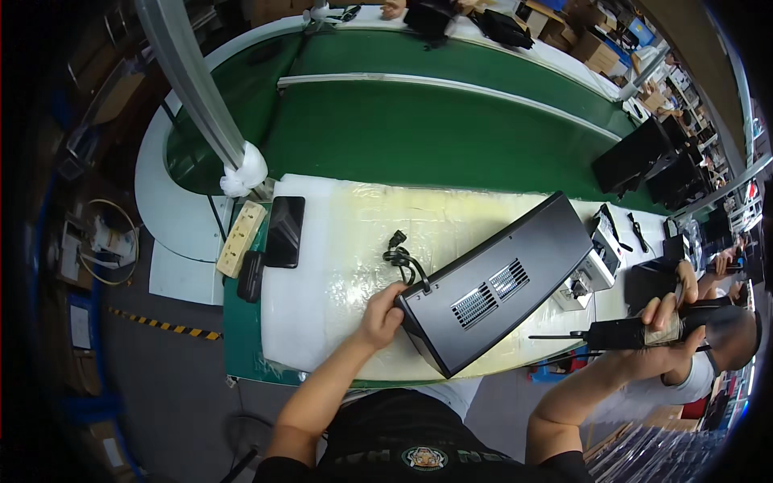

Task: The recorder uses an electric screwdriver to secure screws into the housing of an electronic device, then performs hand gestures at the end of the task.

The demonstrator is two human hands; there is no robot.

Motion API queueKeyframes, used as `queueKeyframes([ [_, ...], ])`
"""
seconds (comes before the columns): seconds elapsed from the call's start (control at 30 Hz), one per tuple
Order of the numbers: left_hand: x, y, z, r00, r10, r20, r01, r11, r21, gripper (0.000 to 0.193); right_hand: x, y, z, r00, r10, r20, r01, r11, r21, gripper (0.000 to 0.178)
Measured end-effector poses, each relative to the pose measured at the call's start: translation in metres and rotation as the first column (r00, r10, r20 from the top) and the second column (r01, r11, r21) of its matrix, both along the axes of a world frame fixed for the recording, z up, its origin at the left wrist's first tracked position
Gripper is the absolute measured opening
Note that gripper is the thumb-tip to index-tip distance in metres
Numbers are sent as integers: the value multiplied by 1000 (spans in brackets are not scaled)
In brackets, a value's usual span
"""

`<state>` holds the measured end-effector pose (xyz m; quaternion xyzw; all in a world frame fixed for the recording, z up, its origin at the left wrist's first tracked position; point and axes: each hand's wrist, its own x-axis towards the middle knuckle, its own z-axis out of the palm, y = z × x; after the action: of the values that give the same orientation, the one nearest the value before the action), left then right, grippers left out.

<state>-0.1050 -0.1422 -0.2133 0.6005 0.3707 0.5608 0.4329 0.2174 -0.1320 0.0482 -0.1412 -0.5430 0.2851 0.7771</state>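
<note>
My left hand (380, 316) grips the near-left corner of a black metal case (531, 249), with the fingers closed round its edge. The case lies tilted across a padded white mat (318, 314), showing two slotted vents. A black power cord (397, 256) lies bunched by its left end. In my right hand (667, 318) is a black electric screwdriver (620, 335), fingers wrapped round its body. Its long thin bit points left, to the right of the case and apart from it. A silvery metal part (576, 288) sits just beyond the case's right end.
A cream power strip (241, 239) and a black phone-like slab (285, 233) lie at the left. Beyond the mat runs a green conveyor belt (403, 121), bearing black cases (636, 157) at the right. A metal post (193, 80) rises at the left. Another person (734, 338) is close on the right.
</note>
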Motion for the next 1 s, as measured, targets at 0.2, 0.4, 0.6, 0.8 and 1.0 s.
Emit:
queueKeyframes([
  [0.2,-7,-16,24,977,-213,-18,201,945,-257,44,49,-3,-45,991,30,-127,-50,986,-156,49],
  [0.4,9,-16,81,987,-131,-90,120,986,-119,45,88,-13,-83,862,302,-407,-400,898,-182,51],
  [0.6,7,37,107,900,134,415,-4,954,-299,61,76,-13,-155,864,138,-485,-378,814,-442,49],
  [0.8,24,145,138,616,169,769,349,817,-459,49,43,5,-245,752,182,-634,-612,552,-566,52],
  [1.0,42,229,173,558,249,791,270,847,-457,40,28,8,-289,749,172,-640,-629,486,-606,57],
])
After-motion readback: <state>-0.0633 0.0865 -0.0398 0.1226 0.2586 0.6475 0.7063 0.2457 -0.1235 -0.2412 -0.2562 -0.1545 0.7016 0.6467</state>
